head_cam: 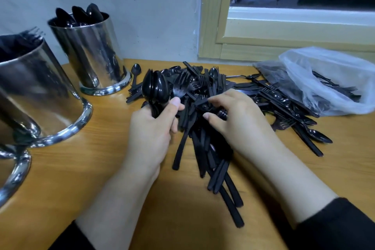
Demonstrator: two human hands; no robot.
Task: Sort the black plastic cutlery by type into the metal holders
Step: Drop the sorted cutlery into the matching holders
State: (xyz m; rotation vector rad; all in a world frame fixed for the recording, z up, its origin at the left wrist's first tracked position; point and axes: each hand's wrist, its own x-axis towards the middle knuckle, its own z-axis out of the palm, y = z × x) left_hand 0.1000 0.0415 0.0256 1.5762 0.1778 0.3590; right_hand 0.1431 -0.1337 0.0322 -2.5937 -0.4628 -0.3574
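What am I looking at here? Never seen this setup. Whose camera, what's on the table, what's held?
No robot: one head-worn camera looks down at a person's two bare hands. On the wooden table lies a pile of black plastic cutlery, with a clear plastic bag holding more on the right. Metal holders stand left: one with spoons, a nearer one with forks. The left hand holds a bunch of spoons in its grip; the right hand pinches a piece from the pile.

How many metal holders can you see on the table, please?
3, all on the left: the far holder with spoons by the wall, the middle holder with forks, and the near holder, cut off by the frame edge.
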